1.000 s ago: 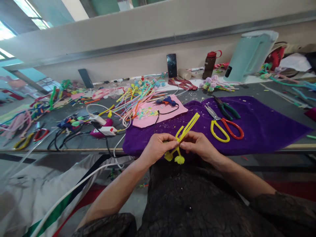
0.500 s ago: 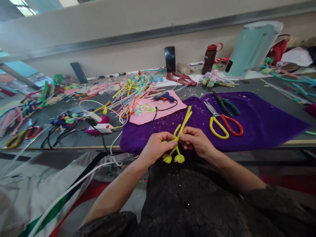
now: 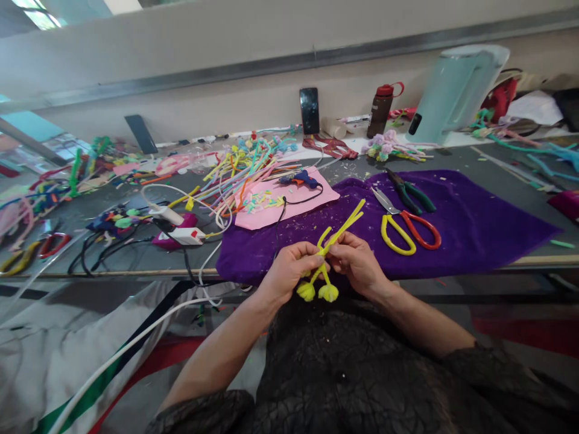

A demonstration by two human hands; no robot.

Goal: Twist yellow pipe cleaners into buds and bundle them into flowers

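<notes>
Yellow pipe cleaners (image 3: 347,222) with fuzzy flower-like heads (image 3: 328,293) are held between both hands, just over the table's front edge. My left hand (image 3: 296,268) pinches them near the point where the stems cross. On the other side, my right hand (image 3: 355,259) closes thumb and fingers on the same stems. The heads hang below my fingers, and the long stem ends point up and to the right. Under and beyond the hands lies a purple cloth (image 3: 470,223), bearing scissors (image 3: 398,226) with one yellow and one red handle, and green-handled pliers (image 3: 411,191).
A blue glue gun (image 3: 299,179) rests on a pink sheet (image 3: 262,220) with cut bits. Behind it spread many coloured pipe cleaners (image 3: 226,181). A power strip (image 3: 187,236) with cables sits left. Farther back stand a phone (image 3: 309,111), a bottle (image 3: 380,111) and a teal kettle (image 3: 455,93).
The upper stem ends have tilted farther to the right, and my right fingers have shifted slightly along them. The whole view has moved a little. Both hands keep their hold.
</notes>
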